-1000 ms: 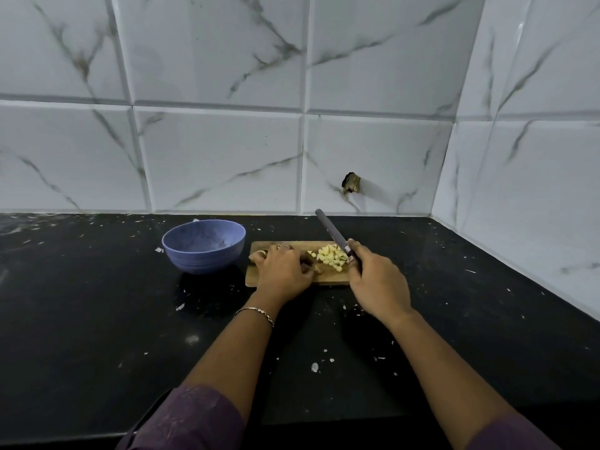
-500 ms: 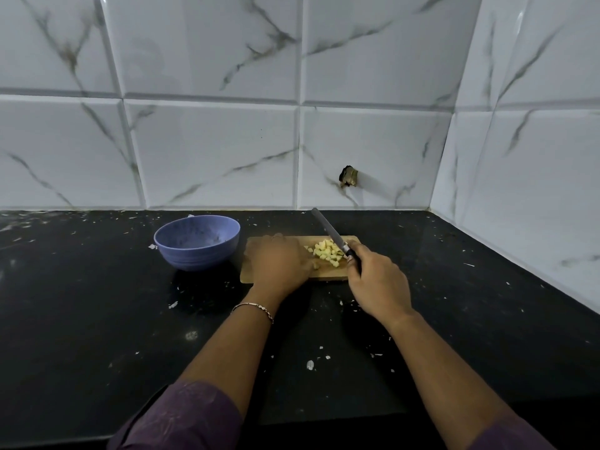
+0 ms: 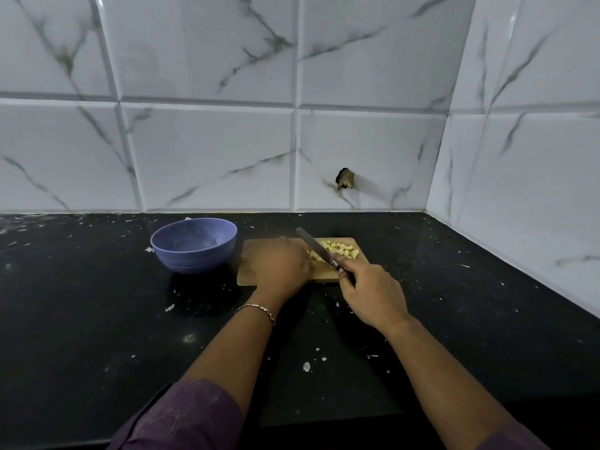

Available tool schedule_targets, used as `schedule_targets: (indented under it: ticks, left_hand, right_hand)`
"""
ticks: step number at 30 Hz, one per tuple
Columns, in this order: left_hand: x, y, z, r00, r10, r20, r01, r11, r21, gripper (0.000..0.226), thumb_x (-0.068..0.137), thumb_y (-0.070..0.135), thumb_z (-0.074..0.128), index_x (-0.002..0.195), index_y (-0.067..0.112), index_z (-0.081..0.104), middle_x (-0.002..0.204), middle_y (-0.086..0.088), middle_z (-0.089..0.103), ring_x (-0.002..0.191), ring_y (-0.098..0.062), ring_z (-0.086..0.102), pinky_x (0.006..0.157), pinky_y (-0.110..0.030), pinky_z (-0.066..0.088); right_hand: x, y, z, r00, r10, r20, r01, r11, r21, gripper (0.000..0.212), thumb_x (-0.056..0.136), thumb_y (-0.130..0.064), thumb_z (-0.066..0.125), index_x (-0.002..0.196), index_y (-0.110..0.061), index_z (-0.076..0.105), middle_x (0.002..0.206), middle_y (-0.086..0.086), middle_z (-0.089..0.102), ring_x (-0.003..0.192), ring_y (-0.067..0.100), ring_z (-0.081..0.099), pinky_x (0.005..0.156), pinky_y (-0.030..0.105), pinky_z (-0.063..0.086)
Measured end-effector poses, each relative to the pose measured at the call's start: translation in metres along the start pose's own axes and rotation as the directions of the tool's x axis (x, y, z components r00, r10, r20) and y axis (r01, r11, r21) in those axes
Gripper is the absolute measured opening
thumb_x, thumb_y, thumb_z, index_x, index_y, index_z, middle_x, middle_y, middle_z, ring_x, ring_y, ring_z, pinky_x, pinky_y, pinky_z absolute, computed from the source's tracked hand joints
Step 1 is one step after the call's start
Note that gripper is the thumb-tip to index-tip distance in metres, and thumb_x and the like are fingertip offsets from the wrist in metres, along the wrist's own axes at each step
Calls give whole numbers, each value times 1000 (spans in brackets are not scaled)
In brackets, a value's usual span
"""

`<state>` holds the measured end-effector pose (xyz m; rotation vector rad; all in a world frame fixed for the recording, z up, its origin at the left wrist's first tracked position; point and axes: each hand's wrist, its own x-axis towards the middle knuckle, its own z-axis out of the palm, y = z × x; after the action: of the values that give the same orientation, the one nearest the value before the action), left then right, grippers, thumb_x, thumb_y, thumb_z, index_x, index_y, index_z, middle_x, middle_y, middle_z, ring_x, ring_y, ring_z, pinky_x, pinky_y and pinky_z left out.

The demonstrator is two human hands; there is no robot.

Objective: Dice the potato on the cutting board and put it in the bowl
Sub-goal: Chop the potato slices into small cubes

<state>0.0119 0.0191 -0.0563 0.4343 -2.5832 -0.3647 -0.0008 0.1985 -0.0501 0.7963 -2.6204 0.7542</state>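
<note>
Lying in a small pile on the far right part of the board [image 3: 247, 278], the potato dice [image 3: 339, 250] sit just right of the knife [image 3: 314, 245], whose blade slants across the board. The right hand [image 3: 373, 293] grips the knife's handle at the board's near edge. The left hand [image 3: 279, 265] rests palm-down on the board, blurred; whether its fingers hold anything I cannot tell. The bowl [image 3: 194, 259] stands just left of the board on the black counter [image 3: 97, 319].

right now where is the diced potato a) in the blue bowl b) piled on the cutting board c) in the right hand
b: the diced potato lies piled on the cutting board beside the knife; the bowl shows none
</note>
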Motion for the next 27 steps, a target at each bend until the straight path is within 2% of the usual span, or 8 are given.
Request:
schedule_targets:
  ticks: [5,8,11,16,20,25,27]
  left_hand:
    - [1,4,4,1000,0,8,0,1000,16,27,88,45,60,108,29,70,121,-3,57,122,-25,42,104,-49,37]
    - [1,5,3,1000,-17,12,17,1000,-1,24,87,43,61,102,28,71,120,-3,59,122,-26,43,103,-49,37]
    - [2,4,1,999,-26,20,27,1000,-11,22,86,42,61,99,27,72,118,-4,60,122,-27,44,103,-48,37]
    - [2,1,-2,999,-50,19,50,999,-4,28,85,43,63,104,26,74,117,-2,64,120,-26,46,100,-45,38]
    - [2,-2,-2,995,-97,-22,98,994,45,30,84,49,65,102,27,74,113,3,65,118,-22,51,93,-44,32]
    - [1,2,-4,993,-119,-17,119,991,54,26,84,46,66,101,28,73,112,4,65,117,-21,52,96,-47,30]
    - [3,1,-2,994,-105,-15,105,994,26,22,84,44,65,101,33,74,112,6,66,115,-20,53,98,-46,34]
  right_hand:
    - [0,4,4,1000,-10,17,11,1000,-12,39,100,-35,47,138,-46,52,113,-9,61,65,4,52,64,24,38]
    - [0,5,4,999,-9,34,9,1000,-6,40,100,-34,48,137,-47,52,108,-10,61,61,2,49,56,20,35]
    - [-1,5,4,999,-11,46,11,1000,2,39,101,-34,47,137,-49,51,112,-14,59,61,0,51,52,15,31]
    - [-2,1,4,996,-13,83,10,1000,25,40,101,-33,47,137,-49,51,108,-16,61,67,0,53,62,23,40]
    - [-5,0,3,995,-15,100,14,1000,9,41,102,-33,45,140,-47,50,93,-13,63,70,4,56,65,26,44]
    - [-7,-7,1,994,-64,89,68,997,-39,41,102,-32,45,142,-43,49,110,-9,65,86,9,60,76,32,52]
    - [-7,-9,1,992,-78,97,84,995,-61,41,103,-31,44,143,-41,48,114,-9,65,92,11,62,77,32,52]
